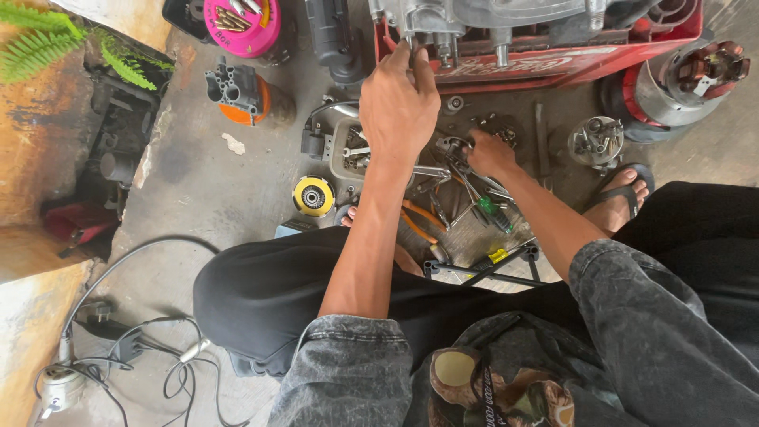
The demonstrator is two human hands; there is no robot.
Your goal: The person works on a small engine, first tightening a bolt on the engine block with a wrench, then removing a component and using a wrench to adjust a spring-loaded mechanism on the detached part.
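Engine parts (474, 20) of bare grey metal sat at the top of the view on a red frame (569, 63), and the work went on at their lower edge. At the far left, green fern leaves (47, 43) hung over a rusty wall, and below them a tangle of grey cable (134, 348) lay on the concrete floor (198, 182). Further in stood a pink round tin (241, 24) of small metal pieces, a grey and orange housing (241, 95), and a yellow disc (313, 196) flat on the floor. The left hand (398, 107) reached up from the bent knee to the underside of the engine parts, its fingertips pinched around a small fitting there; what exactly they gripped could not be told. Just below that hand a shallow grey tray (344, 150) held loose spanners. To the right, the right hand (490, 152) rested low on a heap of hand tools (466, 198), pliers with orange grips and a green-handled screwdriver among them; its fingers curled down into the heap, and whether they closed on one tool could not be told. Beyond it a small metal cup (595, 141) of bits stood near a sandalled foot (621, 202), and a red and silver motor part (680, 79) lay at the far right.
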